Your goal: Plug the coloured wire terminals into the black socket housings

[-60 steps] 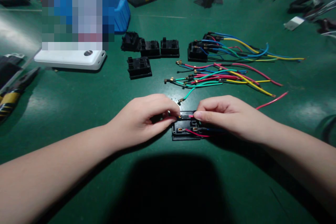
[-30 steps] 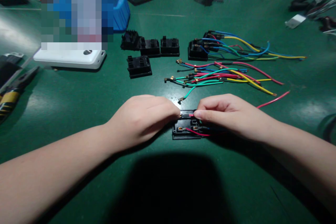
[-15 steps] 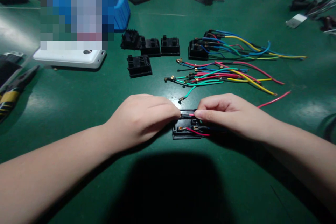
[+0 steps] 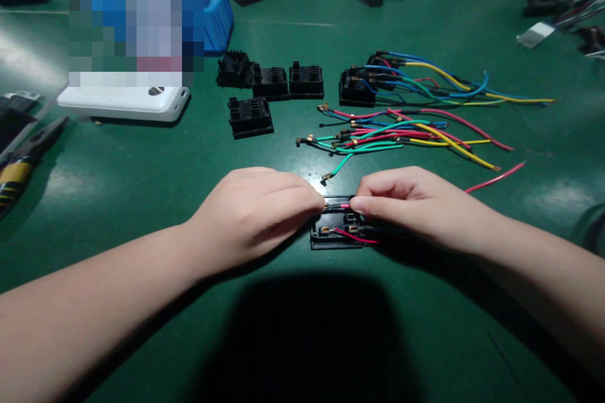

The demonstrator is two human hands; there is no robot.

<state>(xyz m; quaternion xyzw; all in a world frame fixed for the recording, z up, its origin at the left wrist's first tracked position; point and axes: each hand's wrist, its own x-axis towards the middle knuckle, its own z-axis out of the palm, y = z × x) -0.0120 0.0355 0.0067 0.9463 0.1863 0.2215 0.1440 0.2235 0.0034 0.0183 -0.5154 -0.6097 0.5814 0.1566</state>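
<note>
A black plastic socket housing (image 4: 336,241) lies on the green table between my hands, with brass terminals and thin wires fitted in it. My right hand (image 4: 406,198) pinches a red wire (image 4: 345,206) above the housing's far edge; its long tail comes out beyond the hand. My left hand (image 4: 265,204) is closed at the wire's terminal end, fingertips at the housing's far left side. Those fingertips are turned away, so their exact hold on the terminal is partly hidden. A second red wire (image 4: 362,239) leaves the housing's near side and passes under my right hand.
Loose coloured wires with terminals (image 4: 401,132) lie beyond my hands. Black housings (image 4: 306,82) stand behind to the left, and a wired housing (image 4: 357,88) to the right. A white power bank (image 4: 123,104), pliers (image 4: 33,151) and a blue bin (image 4: 218,12) are at left.
Both hands keep almost the same position on the wire and housing. The whole view has shifted very slightly.
</note>
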